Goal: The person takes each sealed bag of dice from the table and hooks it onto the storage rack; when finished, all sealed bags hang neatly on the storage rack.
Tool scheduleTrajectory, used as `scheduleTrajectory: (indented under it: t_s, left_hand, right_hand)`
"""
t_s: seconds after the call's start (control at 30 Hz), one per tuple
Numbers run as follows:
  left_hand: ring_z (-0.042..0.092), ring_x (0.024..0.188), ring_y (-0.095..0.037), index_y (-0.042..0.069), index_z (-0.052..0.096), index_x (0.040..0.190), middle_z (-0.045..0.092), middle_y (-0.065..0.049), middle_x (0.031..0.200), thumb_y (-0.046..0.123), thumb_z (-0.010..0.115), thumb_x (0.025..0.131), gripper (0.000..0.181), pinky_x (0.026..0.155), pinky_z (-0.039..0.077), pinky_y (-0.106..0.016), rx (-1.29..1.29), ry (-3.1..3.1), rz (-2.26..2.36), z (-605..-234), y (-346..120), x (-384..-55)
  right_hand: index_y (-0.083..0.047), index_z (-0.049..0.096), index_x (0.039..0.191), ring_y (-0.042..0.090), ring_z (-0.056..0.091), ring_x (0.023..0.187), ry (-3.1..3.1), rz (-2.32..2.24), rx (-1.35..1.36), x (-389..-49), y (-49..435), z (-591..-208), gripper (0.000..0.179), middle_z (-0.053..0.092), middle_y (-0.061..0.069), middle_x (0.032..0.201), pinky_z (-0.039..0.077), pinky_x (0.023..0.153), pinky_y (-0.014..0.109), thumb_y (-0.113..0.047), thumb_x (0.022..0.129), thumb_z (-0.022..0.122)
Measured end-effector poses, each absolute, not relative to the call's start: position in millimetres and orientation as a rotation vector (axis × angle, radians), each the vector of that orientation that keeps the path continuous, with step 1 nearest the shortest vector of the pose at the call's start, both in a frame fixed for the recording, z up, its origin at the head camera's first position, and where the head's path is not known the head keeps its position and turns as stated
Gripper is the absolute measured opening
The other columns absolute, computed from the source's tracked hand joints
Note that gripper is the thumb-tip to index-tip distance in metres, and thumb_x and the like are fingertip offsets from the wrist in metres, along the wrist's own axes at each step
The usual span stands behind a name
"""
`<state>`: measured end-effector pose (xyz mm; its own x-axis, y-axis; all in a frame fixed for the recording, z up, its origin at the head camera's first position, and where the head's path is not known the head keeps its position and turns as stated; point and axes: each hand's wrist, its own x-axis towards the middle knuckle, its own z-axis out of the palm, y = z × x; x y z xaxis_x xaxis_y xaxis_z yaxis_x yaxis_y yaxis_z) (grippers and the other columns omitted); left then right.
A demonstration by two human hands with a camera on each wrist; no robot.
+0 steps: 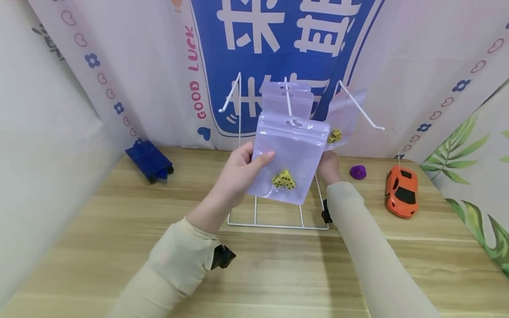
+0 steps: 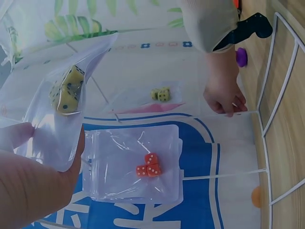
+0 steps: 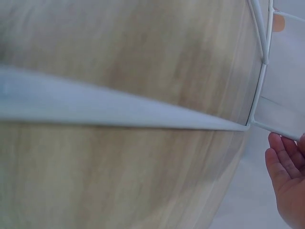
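Note:
My left hand pinches a clear zip bag with yellow dice inside, thumb across its front. The bag is upright in front of the white wire rack, its top overlapping the middle hook in the head view. On that hook hang zip bags, the front one holding red dice. Another bag with yellow dice hangs from the right hook. Low behind it, my right hand grips the rack's upright wire at the fingertips, partly hidden in the head view.
A dark blue packet lies at the back left of the wooden table. To the right are a small purple ring-like thing and an orange toy car. A printed cloth hangs behind the rack. The left hook bears no bag.

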<state>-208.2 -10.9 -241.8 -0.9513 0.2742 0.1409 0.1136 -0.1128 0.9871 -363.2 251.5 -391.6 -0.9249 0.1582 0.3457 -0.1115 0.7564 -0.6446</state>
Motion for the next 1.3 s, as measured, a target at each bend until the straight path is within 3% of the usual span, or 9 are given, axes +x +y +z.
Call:
scheduleTrajectory:
  t_s: [0.2,0.33,0.47,0.63,0.93,1.07,1.3]
  left_hand:
    - [0.061,0.085,-0.025,-0.004,0.052,0.115,0.059,-0.020,0.104,0.009,0.053,0.091,0.027,0.070,0.053,-0.040,0.447,2.028,2.210,-247,-8,-209]
    - [0.060,0.085,-0.025,-0.004,0.052,0.114,0.059,-0.020,0.103,0.010,0.053,0.091,0.027,0.070,0.053,-0.040,0.406,2.079,2.214,-252,-8,-216]
    - [0.059,0.082,-0.023,-0.004,0.055,0.112,0.059,-0.019,0.099,0.010,0.055,0.091,0.025,0.071,0.053,-0.036,0.386,2.155,2.223,-258,-6,-227]
    - [0.058,0.085,-0.024,-0.002,0.056,0.113,0.060,-0.019,0.100,0.009,0.056,0.089,0.027,0.073,0.051,-0.035,0.431,2.270,2.201,-264,-3,-242]
    - [0.058,0.091,-0.026,-0.001,0.056,0.114,0.061,-0.017,0.105,0.011,0.056,0.089,0.027,0.078,0.050,-0.035,0.496,2.379,2.136,-263,2,-270]
    - [0.058,0.091,-0.026,-0.003,0.056,0.114,0.061,-0.019,0.104,0.011,0.056,0.090,0.027,0.078,0.050,-0.034,0.497,2.426,2.092,-261,4,-282]
    - [0.056,0.093,-0.025,-0.003,0.055,0.115,0.060,-0.018,0.107,0.014,0.056,0.090,0.029,0.080,0.048,-0.033,0.438,2.479,2.017,-256,8,-299]
  right_hand:
    - [0.010,0.059,0.093,0.042,0.056,0.088,-2.610,1.013,-0.075,-362,250,-389,0.028,0.060,0.029,0.094,0.044,0.080,0.048,-0.016,0.089,0.049]
    - [0.010,0.059,0.087,0.040,0.056,0.078,-2.611,0.937,-0.038,-361,249,-387,0.020,0.060,0.027,0.086,0.045,0.074,0.047,-0.006,0.088,0.047]
    - [0.011,0.057,0.081,0.041,0.054,0.074,-2.560,0.899,0.001,-360,250,-391,0.017,0.058,0.029,0.080,0.044,0.070,0.049,-0.003,0.087,0.048]
    - [0.012,0.056,0.085,0.045,0.054,0.079,-2.539,0.850,0.032,-359,251,-393,0.016,0.058,0.032,0.083,0.043,0.074,0.051,-0.003,0.085,0.049]
    - [0.007,0.057,0.082,0.035,0.052,0.074,-2.601,0.929,-0.010,-365,251,-389,0.015,0.057,0.021,0.079,0.044,0.072,0.044,-0.004,0.090,0.049]
    - [0.008,0.058,0.083,0.037,0.054,0.076,-2.572,0.935,0.015,-366,252,-390,0.015,0.058,0.024,0.079,0.044,0.074,0.046,-0.004,0.089,0.050]
    - [0.006,0.060,0.084,0.042,0.056,0.077,-2.511,0.878,0.056,-388,267,-414,0.026,0.060,0.025,0.081,0.044,0.074,0.048,-0.018,0.089,0.052]
